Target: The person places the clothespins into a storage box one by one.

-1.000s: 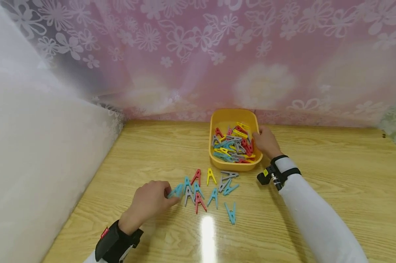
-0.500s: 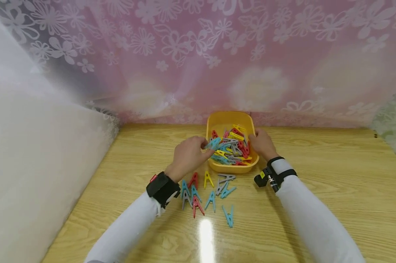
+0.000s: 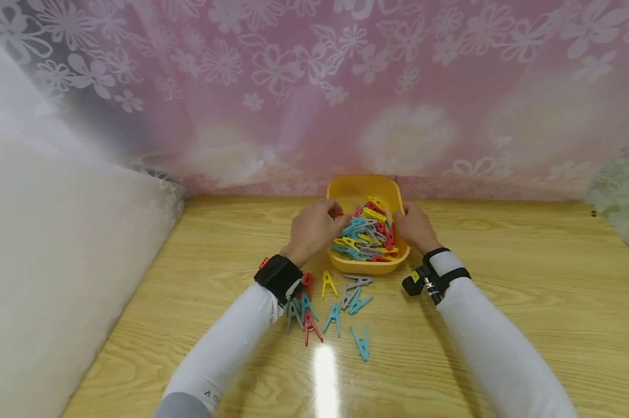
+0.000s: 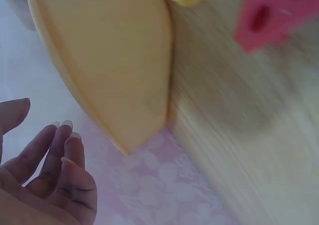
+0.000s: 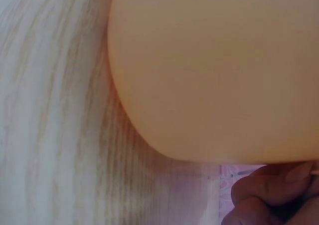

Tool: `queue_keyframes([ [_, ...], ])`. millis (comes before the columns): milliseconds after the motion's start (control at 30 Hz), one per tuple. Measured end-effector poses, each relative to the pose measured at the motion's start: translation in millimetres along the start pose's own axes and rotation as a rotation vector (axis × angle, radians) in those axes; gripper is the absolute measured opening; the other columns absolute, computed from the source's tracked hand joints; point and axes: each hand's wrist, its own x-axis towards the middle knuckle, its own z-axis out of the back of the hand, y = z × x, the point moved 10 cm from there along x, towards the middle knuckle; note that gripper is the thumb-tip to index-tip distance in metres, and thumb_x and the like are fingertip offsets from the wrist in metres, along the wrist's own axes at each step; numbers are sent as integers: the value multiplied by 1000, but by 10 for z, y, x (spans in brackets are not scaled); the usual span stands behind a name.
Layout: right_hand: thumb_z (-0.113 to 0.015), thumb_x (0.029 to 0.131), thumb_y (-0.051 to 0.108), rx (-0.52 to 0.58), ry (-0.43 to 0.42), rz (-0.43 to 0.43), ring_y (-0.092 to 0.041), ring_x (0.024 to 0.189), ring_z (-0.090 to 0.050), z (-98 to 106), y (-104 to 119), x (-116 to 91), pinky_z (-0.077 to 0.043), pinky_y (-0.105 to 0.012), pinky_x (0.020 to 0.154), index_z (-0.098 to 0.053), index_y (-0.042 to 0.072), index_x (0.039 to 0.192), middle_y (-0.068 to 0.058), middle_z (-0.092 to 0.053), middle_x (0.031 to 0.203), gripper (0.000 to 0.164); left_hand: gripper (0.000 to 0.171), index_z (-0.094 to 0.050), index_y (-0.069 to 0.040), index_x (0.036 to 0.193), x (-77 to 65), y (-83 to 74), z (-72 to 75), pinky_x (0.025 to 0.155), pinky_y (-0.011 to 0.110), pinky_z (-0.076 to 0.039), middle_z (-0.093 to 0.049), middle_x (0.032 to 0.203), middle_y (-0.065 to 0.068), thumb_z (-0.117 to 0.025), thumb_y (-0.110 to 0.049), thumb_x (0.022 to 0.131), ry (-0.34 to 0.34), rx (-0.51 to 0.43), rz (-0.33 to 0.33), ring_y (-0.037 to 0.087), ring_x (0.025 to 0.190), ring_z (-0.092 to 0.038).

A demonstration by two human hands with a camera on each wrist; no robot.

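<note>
A yellow plastic basket [image 3: 369, 267] holds a heap of red, yellow, grey and blue clothespins [image 3: 374, 215]. My left hand [image 3: 314, 229] is over the basket's left rim, thumb and fingers parted and nothing between them; the left wrist view shows the bare fingers [image 4: 77, 157] beside the basket wall [image 4: 109, 60]. With my right hand [image 3: 416, 228] I grip the basket's right rim, and in the right wrist view its curled fingers [image 5: 254, 190] are at the basket's edge. Loose on the table lie a yellow clothespin [image 3: 329, 284], a red clothespin [image 3: 312, 329] and several blue and grey ones.
The wooden table [image 3: 450, 348] runs back to a pink flowered curtain [image 3: 314, 116] right behind the basket. A white wall [image 3: 58, 261] bounds the left side. My left wrist and sleeve cover part of the loose clothespins.
My left hand picked up a blue clothespin from the left of the pile, carried it up and right to the basket and let it go there. My right hand stayed at the rim.
</note>
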Motion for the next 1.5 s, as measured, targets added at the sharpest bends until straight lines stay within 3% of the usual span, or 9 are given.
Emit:
queue_keyframes([
  [300,-34,102,23,-11,-2,9,-31,94,-54,7,40,-32,-48,-40,80,-42,-4,135,-21,-54,110,42,23,-63,-16,91,-237,432,115,59,32,-42,-59,85,-2,-61,-39,92,-4,32,110,14,69,-53],
  [533,-34,102,22,-12,-12,12,-32,95,-53,13,43,-34,-48,-39,79,-41,-4,135,-21,-53,111,42,25,-59,-16,87,-538,794,104,52,31,-38,-58,76,-2,-62,-41,90,141,94,207,16,61,-51],
  [733,-33,102,23,-11,-9,10,-32,96,-52,11,32,-31,-48,-39,80,-41,-4,135,-21,-53,111,43,33,-59,-14,77,-926,964,79,49,31,-34,-55,66,0,-64,-44,87,306,137,325,17,55,-49],
  [867,-33,102,24,-14,-9,4,-32,96,-52,8,30,-30,-47,-40,81,-40,-4,136,-21,-52,113,45,40,-59,-15,68,-1194,989,8,46,29,-31,-50,58,-2,-65,-51,83,412,159,378,15,49,-46],
  [1000,-34,102,24,-10,-6,0,-32,95,-52,2,35,-37,-48,-40,81,-40,-4,135,-21,-52,112,44,48,-50,-18,55,-1363,947,-45,42,28,-26,-40,49,-5,-66,-54,82,449,154,391,14,42,-39],
  [1267,-34,102,22,-19,-23,29,-31,93,-54,49,69,-57,-48,-35,73,-42,-4,135,-22,-53,112,43,45,-47,-17,55,-1389,774,-91,43,28,-25,-36,49,-4,-65,-47,83,430,180,357,14,44,-37],
  [1500,-34,102,24,-7,-7,8,-31,94,-54,12,55,-56,-49,-38,77,-41,-4,136,-21,-52,113,43,43,-42,-19,52,-1419,776,-112,44,29,-19,-27,48,-5,-64,-41,82,422,180,362,13,43,-29],
])
